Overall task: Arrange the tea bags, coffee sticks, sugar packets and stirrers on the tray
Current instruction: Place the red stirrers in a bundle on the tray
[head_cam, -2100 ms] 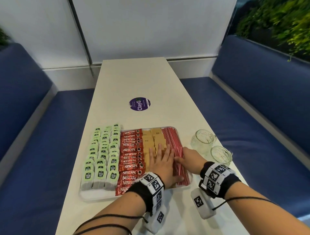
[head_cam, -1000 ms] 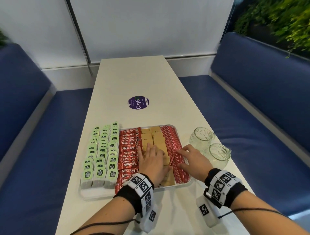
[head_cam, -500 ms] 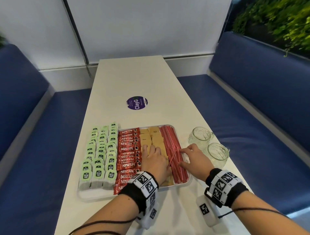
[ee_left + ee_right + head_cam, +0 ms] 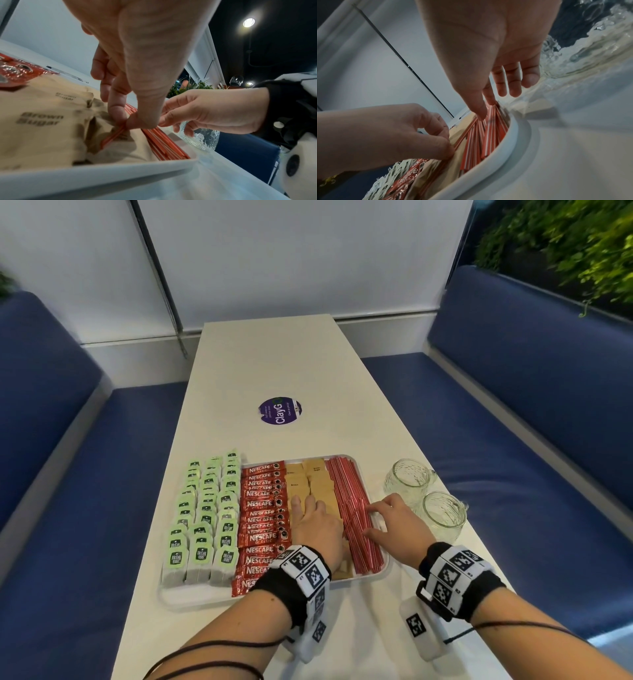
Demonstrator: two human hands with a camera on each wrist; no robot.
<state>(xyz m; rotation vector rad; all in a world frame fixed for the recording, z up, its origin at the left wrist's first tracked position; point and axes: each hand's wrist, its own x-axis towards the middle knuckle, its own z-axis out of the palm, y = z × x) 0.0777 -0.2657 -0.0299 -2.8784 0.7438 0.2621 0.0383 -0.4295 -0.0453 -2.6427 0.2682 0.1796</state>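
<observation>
A white tray [image 4: 191, 599] holds rows of green tea bags [image 4: 205, 508], red coffee sticks [image 4: 263, 508], brown sugar packets [image 4: 318, 481] and red stirrers [image 4: 346, 484]. One stray stirrer [image 4: 356, 520] lies slanted across the sugar packets and the stirrer row. My left hand [image 4: 329, 522] hovers over the sugar packets and pinches that stirrer [image 4: 111, 136] between thumb and finger. My right hand [image 4: 373, 520] rests at the tray's right side, its straight thumb and forefinger touching the stirrer row [image 4: 488, 135]. The near sugar packets lie hidden under my left hand.
Two empty glass jars [image 4: 407, 477] [image 4: 443, 513] stand just right of the tray, close to my right hand. A round purple sticker [image 4: 280, 411] sits further up the white table. Blue benches run along both sides.
Both hands lay flat near the tray's front two seconds ago. My left hand has since pinched up one stirrer, now slanted, and my right hand has shifted further along the stirrer row.
</observation>
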